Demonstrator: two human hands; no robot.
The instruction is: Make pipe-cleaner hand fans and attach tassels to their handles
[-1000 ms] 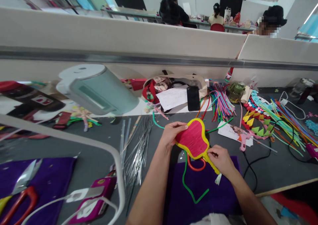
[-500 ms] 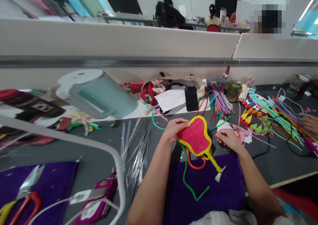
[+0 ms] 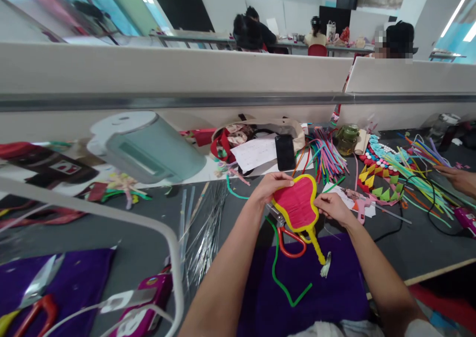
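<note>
A small hand fan [image 3: 295, 200], red with a fuzzy yellow rim and wrapped yellow handle, is held tilted above the table. My left hand [image 3: 272, 186] pinches its upper left edge, thumb on the front. At the right rim, my right hand [image 3: 333, 207] has its fingertips pressed together against the yellow edge; whatever they pinch is too small to make out. A thin thread-like line shows below that hand. White strands [image 3: 326, 265] stick out at the handle's end. Under the fan lie red-handled scissors [image 3: 292, 243], partly hidden, and a green pipe cleaner [image 3: 277, 272] on purple cloth [image 3: 334, 292].
Bundled pipe cleaners [image 3: 329, 153], a black phone [image 3: 284, 152], a glass jar [image 3: 347, 139] and a pink glue gun [image 3: 360, 209] lie beyond my hands. A white tube frame [image 3: 174, 238] rises at left. At far right is another person's hand [image 3: 459, 178]. A partition [image 3: 186, 72] stands behind.
My right hand has moved left, from beside the fan to its right rim. The fan has shifted slightly and turned. The other person's hand at right has moved left.
</note>
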